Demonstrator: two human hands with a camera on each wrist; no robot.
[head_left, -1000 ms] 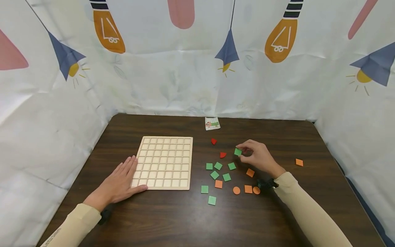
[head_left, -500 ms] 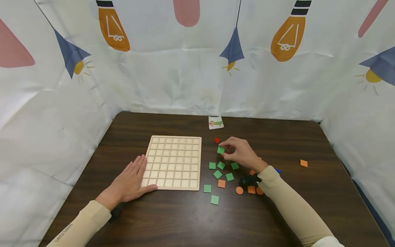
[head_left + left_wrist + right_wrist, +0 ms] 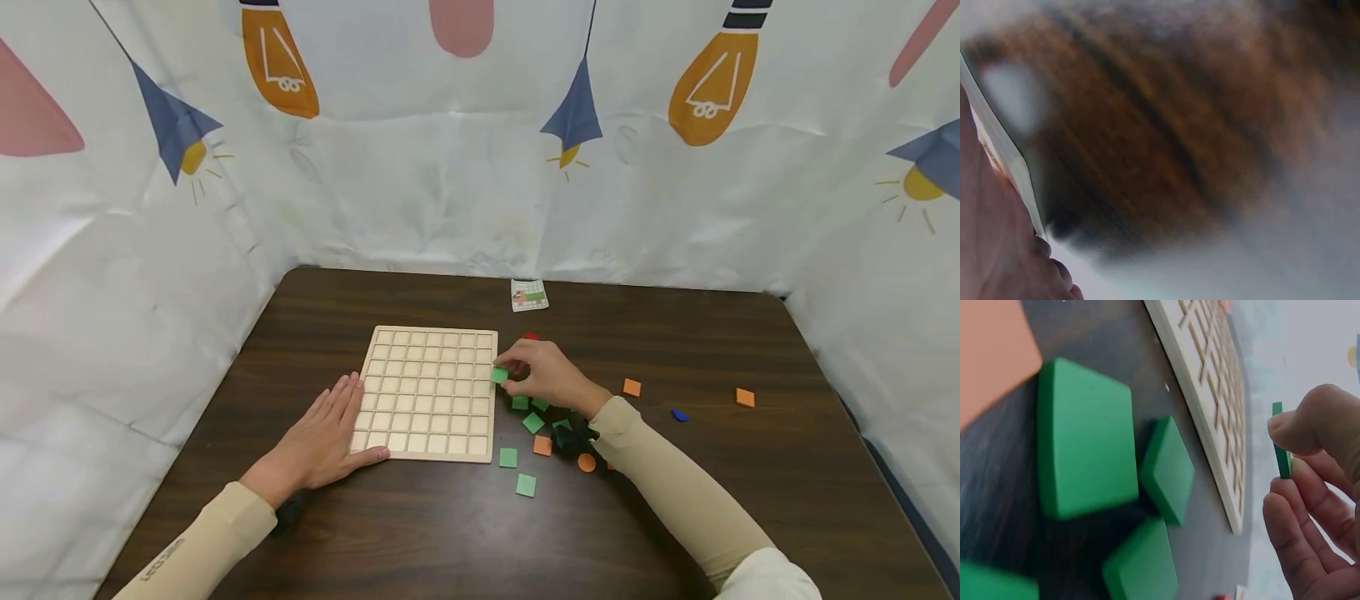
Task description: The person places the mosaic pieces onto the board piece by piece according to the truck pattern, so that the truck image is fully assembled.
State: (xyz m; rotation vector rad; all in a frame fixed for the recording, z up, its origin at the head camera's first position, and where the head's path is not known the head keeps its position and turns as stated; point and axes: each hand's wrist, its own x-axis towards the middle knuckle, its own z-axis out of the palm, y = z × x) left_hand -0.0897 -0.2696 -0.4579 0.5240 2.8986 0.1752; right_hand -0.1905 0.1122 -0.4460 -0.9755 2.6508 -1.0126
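A pale wooden grid board [image 3: 427, 392] with bare square cells lies on the table. My left hand [image 3: 318, 437] rests flat along its left edge, fingers straight, thumb at the near-left corner. At the board's right edge, my right hand [image 3: 543, 375] pinches a green square tile [image 3: 499, 375] between thumb and fingers. The right wrist view shows this green tile [image 3: 1281, 440] edge-on, raised above the table. Below the right hand lie several loose green tiles [image 3: 533, 423], some partly covered by the hand and wrist.
Orange square tiles [image 3: 632, 387] and an orange disc [image 3: 587, 462] lie to the right, along with a small blue piece [image 3: 680, 415]. A red piece [image 3: 532, 337] shows behind the right hand. A printed card [image 3: 529, 295] lies at the table's far edge.
My right hand has moved left with the green tile, from among the loose pieces to the board's right edge. The left hand has stayed at the board; the head view has shifted slightly.
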